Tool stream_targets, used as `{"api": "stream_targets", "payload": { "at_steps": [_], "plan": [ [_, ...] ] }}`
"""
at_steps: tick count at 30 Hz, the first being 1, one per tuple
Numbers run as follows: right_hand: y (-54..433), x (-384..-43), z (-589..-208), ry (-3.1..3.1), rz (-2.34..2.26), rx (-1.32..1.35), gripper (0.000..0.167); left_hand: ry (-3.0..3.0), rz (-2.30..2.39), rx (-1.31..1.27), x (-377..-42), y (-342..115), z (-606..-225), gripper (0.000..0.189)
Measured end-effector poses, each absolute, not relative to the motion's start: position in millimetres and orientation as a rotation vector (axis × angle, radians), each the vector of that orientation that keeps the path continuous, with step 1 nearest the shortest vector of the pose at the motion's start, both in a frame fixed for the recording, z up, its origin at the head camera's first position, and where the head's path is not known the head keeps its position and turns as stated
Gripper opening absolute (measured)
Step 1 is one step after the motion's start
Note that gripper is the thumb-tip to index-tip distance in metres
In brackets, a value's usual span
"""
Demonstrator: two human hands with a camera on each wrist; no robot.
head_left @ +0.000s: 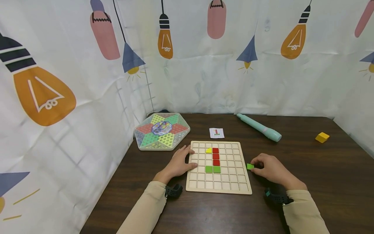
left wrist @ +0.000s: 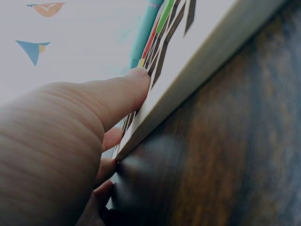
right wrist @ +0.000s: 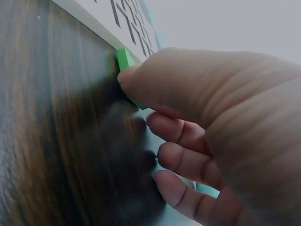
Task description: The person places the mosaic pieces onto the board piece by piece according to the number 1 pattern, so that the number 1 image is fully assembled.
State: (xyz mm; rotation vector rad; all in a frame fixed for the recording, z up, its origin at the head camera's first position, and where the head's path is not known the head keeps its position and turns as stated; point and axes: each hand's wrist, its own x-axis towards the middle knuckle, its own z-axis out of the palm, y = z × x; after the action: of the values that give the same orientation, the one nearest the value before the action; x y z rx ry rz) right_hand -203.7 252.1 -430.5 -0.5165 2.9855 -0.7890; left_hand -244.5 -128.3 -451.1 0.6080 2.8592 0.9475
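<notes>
A wooden grid board [head_left: 233,187] lies on the table. On it are several red square tiles [head_left: 216,156] in a column, a yellow piece [head_left: 208,150] beside the top one, and two green tiles [head_left: 208,169] below. My left hand [head_left: 179,161] rests at the board's left edge, its thumb and a finger spread apart and touching the rim. Just off the board's right edge, my right hand [head_left: 270,167] pinches a green block [head_left: 250,166] between thumb and fingers. In the right wrist view, that green block [right wrist: 125,60] is near or against the board's side; part of it is hidden by the thumb.
A hexagonal clear case [head_left: 161,131] with a colourful star pattern sits at the back left. Behind the board lies a small pattern card [head_left: 216,133]. A teal stick-like object [head_left: 259,127] lies at the back right, and a yellow block [head_left: 322,137] farther right.
</notes>
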Motion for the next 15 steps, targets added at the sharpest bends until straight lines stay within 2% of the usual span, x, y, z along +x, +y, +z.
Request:
{"api": "stream_targets", "payload": {
  "at_steps": [7,15],
  "plan": [
    [254.5,-204.6,-428.7,2.968,-0.865,-0.438,0.018,2.853,0.946,0.611,-243.9,-129.1,-450.0,0.054],
    [253.7,-204.2,-429.1,3.025,-0.899,-0.497,0.024,2.849,0.968,0.627,-243.2,-129.7,-449.9,0.055]
  ]
}}
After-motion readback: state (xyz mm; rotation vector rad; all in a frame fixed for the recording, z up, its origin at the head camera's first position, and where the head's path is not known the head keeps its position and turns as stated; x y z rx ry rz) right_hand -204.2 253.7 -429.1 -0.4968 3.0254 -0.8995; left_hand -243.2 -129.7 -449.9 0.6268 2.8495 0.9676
